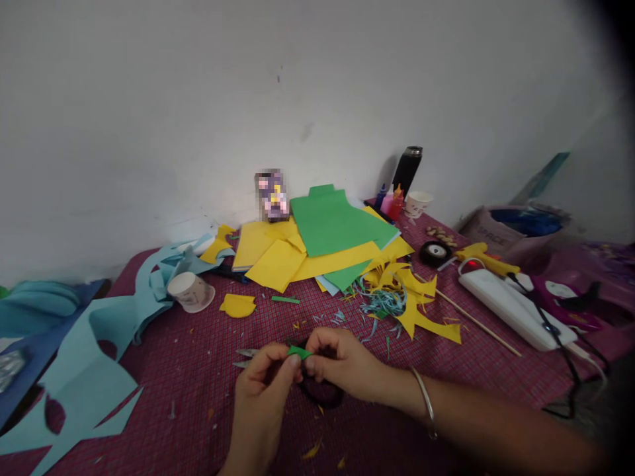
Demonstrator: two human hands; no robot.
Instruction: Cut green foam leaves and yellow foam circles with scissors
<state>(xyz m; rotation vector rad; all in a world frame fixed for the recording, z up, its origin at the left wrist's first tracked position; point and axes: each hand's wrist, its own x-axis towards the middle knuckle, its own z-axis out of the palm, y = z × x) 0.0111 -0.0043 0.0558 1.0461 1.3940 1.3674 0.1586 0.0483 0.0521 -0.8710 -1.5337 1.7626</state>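
Green paper scrap is sitting right between the two hands, low in the middle of the view and over the plaid-covered bench. Left hand is pinching one end and right hand is pinching the other, thumb and fingers closed on it both sides, so neither one is really nearer. Its long axis, as far as it's showing, is running across from hand to hand and dipping a bit toward the right; the fingertips are hiding the ends, so I can't tell the full shape.

Pose-wise, the left hand is pointing up from the bottom edge with its thumb lying on the near side and its fingers curling behind. The right forearm is slanting in from the lower right, a silver bangle hanging near the wrist.

Scissors are lying under all this, blades poking out past the left hand and dark handles showing just below the right, and I can't tell if either hand is touching them. Beyond the hands, a thin green strip and a folded yellow piece are lying on the cloth
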